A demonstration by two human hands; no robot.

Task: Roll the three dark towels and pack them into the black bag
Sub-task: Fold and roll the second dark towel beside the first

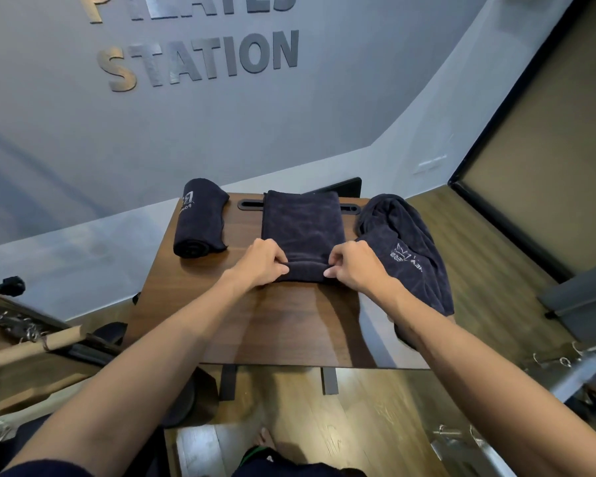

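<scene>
Soft, even indoor light fills the scene. The wooden table (283, 325) carries a pale sheen near its right edge and faint arm shadows. Wide-angle distortion bends lines away from the table; the frame's corners look blurred.

The grey wall (221, 125) carries raised letters reading "STATION" under a cut-off word, while white logos on the rolled towel (200, 218) and loose towel (406, 249) are illegible.
</scene>
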